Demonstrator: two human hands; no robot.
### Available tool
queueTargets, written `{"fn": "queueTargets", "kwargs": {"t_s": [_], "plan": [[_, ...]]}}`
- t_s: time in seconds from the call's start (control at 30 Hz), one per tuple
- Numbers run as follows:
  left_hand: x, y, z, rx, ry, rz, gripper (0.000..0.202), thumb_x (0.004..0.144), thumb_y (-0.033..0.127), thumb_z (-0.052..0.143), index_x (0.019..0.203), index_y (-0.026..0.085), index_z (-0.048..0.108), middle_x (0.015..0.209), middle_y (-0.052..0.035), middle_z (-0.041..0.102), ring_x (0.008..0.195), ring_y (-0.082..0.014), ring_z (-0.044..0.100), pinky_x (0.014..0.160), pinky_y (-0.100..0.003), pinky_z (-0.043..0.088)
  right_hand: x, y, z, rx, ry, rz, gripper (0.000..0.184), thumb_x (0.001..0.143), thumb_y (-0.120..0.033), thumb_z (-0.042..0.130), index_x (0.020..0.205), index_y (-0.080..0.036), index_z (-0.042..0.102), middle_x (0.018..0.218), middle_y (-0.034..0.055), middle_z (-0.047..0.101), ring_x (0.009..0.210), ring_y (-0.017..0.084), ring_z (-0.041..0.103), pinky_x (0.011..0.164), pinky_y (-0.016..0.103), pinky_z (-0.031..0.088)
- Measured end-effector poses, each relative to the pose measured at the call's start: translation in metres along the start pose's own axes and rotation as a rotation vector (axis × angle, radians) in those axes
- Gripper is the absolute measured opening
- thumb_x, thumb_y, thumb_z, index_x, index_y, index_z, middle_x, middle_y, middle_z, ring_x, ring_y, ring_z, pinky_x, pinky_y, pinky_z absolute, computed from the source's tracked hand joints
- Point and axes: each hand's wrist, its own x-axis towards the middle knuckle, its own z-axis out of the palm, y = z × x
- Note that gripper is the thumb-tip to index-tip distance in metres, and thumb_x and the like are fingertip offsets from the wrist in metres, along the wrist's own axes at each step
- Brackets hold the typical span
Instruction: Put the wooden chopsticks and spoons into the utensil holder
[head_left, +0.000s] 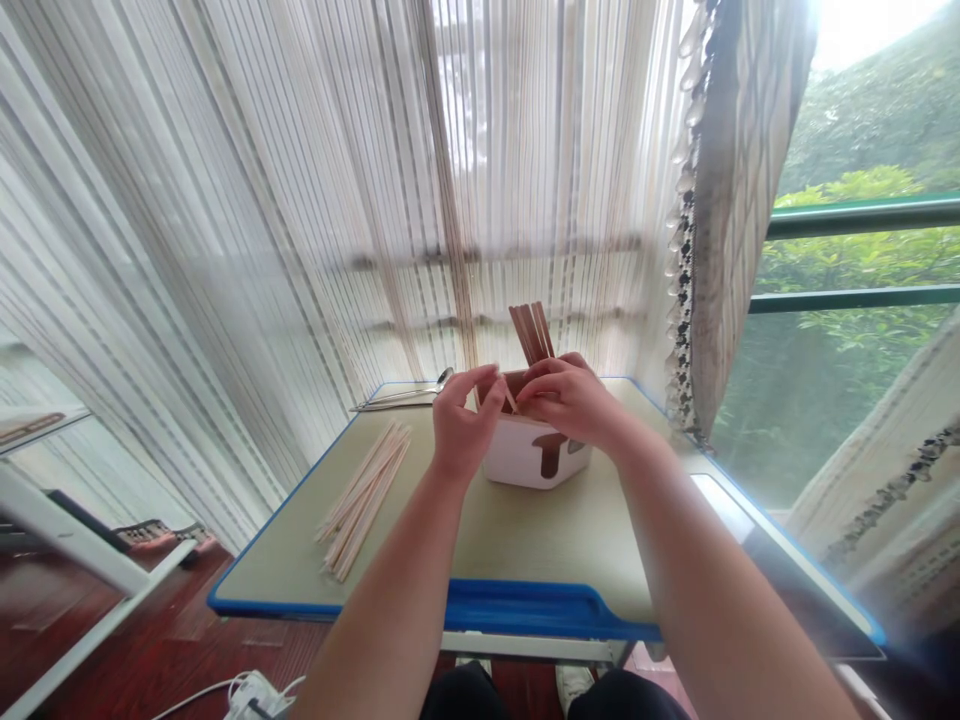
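Note:
A white holder (pixel 525 458) with a brown cut-out stands on the small blue-edged table (pixel 525 535). Several brown chopsticks (pixel 532 332) lean upright in it. My left hand (pixel 463 415) and my right hand (pixel 571 398) meet over the holder's rim, fingers closed in a pinch on a thin pale chopstick (pixel 509 401) between them. A loose bundle of pale chopsticks (pixel 364 495) lies flat on the table to the left of my left hand.
Metal spoons (pixel 405 394) lie at the table's far left edge. A striped curtain (pixel 375 200) hangs right behind the table, a window with green railing to the right. A white power strip (pixel 255 695) lies on the dark floor.

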Motion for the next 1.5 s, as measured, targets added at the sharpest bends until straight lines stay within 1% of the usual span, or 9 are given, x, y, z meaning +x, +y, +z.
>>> {"fn": "queueTargets", "kwargs": {"t_s": [0.33, 0.5, 0.63, 0.7, 0.8, 0.9, 1.0, 1.27, 1.5], "plan": [[-0.003, -0.001, -0.003, -0.003, 0.160, 0.015, 0.021, 0.080, 0.024, 0.048, 0.096, 0.017, 0.058, 0.084, -0.0028, 0.064, 0.082, -0.0137, 0.059, 0.079, -0.029, 0.044, 0.001, 0.000, 0.000, -0.006, 0.117, -0.009, 0.022, 0.076, -0.019, 0.050, 0.084, -0.025, 0.069, 0.097, 0.0038, 0.062, 0.097, 0.024, 0.045, 0.086, 0.040, 0.040], [0.006, -0.002, -0.019, 0.072, 0.445, -0.074, 0.020, 0.079, 0.026, 0.047, 0.096, 0.018, 0.054, 0.087, -0.0037, 0.062, 0.079, -0.0133, 0.058, 0.070, -0.026, 0.044, -0.007, -0.021, 0.012, 0.094, 0.514, -0.068, 0.044, 0.079, -0.023, 0.044, 0.124, -0.023, 0.043, 0.117, 0.0107, 0.047, 0.102, 0.026, 0.047, 0.083, 0.044, 0.044], [0.009, -0.018, -0.071, 0.349, 0.338, -0.192, 0.019, 0.076, 0.033, 0.050, 0.083, 0.018, 0.059, 0.080, -0.0042, 0.064, 0.074, -0.0160, 0.058, 0.068, -0.029, 0.044, -0.031, -0.048, 0.046, 0.094, 0.853, -0.230, 0.044, 0.077, -0.030, 0.049, 0.119, -0.026, 0.039, 0.116, 0.0137, 0.039, 0.101, 0.029, 0.048, 0.079, 0.048, 0.044], [0.002, -0.032, -0.106, 0.584, 0.216, -0.255, 0.021, 0.076, 0.035, 0.048, 0.076, 0.018, 0.061, 0.077, -0.0050, 0.065, 0.074, -0.0181, 0.059, 0.071, -0.031, 0.043, -0.041, -0.060, 0.067, 0.139, 0.792, -0.409, 0.042, 0.076, -0.025, 0.051, 0.116, -0.028, 0.040, 0.115, 0.0123, 0.040, 0.100, 0.027, 0.050, 0.080, 0.046, 0.045], [-0.020, -0.053, -0.154, 0.879, 0.043, -0.459, 0.029, 0.073, 0.038, 0.051, 0.090, 0.017, 0.062, 0.087, -0.0096, 0.066, 0.083, -0.0217, 0.060, 0.074, -0.031, 0.042, -0.047, -0.079, 0.095, 0.212, 0.417, -0.583, 0.037, 0.079, -0.018, 0.048, 0.115, -0.024, 0.044, 0.113, 0.0116, 0.047, 0.100, 0.023, 0.051, 0.082, 0.040, 0.045], [-0.045, -0.066, -0.185, 0.998, -0.156, -0.700, 0.051, 0.067, 0.046, 0.057, 0.107, 0.013, 0.058, 0.100, -0.0153, 0.065, 0.092, -0.0259, 0.059, 0.077, -0.032, 0.042, -0.046, -0.092, 0.115, 0.236, 0.029, -0.568, 0.030, 0.083, -0.019, 0.041, 0.112, -0.019, 0.048, 0.109, 0.0115, 0.054, 0.097, 0.021, 0.054, 0.080, 0.036, 0.046], [-0.065, -0.069, -0.198, 0.972, -0.230, -0.678, 0.053, 0.069, 0.052, 0.054, 0.105, 0.014, 0.061, 0.106, -0.0143, 0.063, 0.101, -0.0259, 0.056, 0.086, -0.031, 0.040, -0.046, -0.096, 0.126, 0.244, -0.171, -0.484, 0.028, 0.086, -0.022, 0.037, 0.111, -0.019, 0.050, 0.107, 0.0100, 0.056, 0.091, 0.020, 0.057, 0.076, 0.034, 0.048], [-0.083, -0.064, -0.203, 0.862, -0.213, -0.550, 0.026, 0.067, 0.041, 0.059, 0.079, 0.020, 0.069, 0.086, -0.0048, 0.068, 0.085, -0.0204, 0.060, 0.077, -0.028, 0.044, -0.044, -0.086, 0.134, 0.318, -0.231, -0.339, 0.028, 0.085, -0.030, 0.040, 0.108, -0.024, 0.053, 0.106, 0.0083, 0.058, 0.076, 0.018, 0.062, 0.068, 0.033, 0.049], [-0.084, -0.072, -0.206, 0.729, -0.197, -0.480, 0.021, 0.073, 0.035, 0.055, 0.074, 0.018, 0.068, 0.090, -0.0044, 0.068, 0.084, -0.0179, 0.060, 0.079, -0.027, 0.045, -0.043, -0.090, 0.132, 0.336, -0.261, -0.340, 0.026, 0.084, -0.029, 0.040, 0.101, -0.024, 0.058, 0.101, 0.0064, 0.061, 0.079, 0.018, 0.062, 0.069, 0.032, 0.049]]}}
